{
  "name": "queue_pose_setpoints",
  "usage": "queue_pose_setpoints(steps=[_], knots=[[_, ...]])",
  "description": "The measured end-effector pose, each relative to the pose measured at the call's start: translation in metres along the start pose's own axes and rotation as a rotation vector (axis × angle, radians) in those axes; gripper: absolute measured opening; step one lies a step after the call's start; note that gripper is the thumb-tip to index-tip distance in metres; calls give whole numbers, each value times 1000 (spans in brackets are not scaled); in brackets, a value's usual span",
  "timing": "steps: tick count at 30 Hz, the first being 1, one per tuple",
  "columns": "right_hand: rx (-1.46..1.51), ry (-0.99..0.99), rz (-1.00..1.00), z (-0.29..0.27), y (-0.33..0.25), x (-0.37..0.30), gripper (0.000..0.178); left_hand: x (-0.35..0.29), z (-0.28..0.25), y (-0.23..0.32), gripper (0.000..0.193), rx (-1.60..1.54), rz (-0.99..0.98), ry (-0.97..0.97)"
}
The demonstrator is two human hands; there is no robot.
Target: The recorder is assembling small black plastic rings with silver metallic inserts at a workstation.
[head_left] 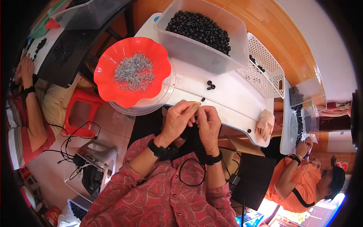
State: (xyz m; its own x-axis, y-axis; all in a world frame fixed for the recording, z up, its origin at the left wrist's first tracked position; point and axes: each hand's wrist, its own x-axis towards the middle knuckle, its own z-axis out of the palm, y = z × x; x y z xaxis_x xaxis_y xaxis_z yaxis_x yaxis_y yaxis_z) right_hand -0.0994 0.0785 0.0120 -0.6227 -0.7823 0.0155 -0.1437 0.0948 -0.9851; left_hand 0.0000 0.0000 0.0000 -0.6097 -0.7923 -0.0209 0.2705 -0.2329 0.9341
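Note:
My left hand (176,120) and my right hand (208,122) meet at the table's near edge, thumbs and fingertips pinched together. Between the fingertips there is a tiny pale thing, too small to name. Just beyond them a small black cylindrical part (203,99) lies on the white table (230,90). Farther back sit a few more black parts (210,86) in a cluster. To the left of my hands, a red wavy-rimmed bowl (104,70) holds a heap of small silvery metal pieces (134,72). It rests on a clear round lid (171,85).
A translucent bin (204,60) full of black parts stands at the back, beside a white perforated basket (261,77). A crumpled pink cloth (266,125) lies at the right end. Other people work at left (28,125) and right (297,181). A red stool (81,113) stands left.

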Motion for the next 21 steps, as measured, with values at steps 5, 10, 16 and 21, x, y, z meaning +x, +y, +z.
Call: queue_pose_setpoints(steps=[5,10,16,21], knots=[[-234,97,-216,6,-3,-2,9,-1,-3,3,23,-24,-107,19],[-388,122,-351,6,-5,2,9,0,-3,4,26,-44,-142,29],[-376,115,-316,7,-9,3,11,0,-4,-2,26,-107,-163,30],[-420,105,-290,2,-12,5,12,1,-2,-2,24,-112,-153,-6]])
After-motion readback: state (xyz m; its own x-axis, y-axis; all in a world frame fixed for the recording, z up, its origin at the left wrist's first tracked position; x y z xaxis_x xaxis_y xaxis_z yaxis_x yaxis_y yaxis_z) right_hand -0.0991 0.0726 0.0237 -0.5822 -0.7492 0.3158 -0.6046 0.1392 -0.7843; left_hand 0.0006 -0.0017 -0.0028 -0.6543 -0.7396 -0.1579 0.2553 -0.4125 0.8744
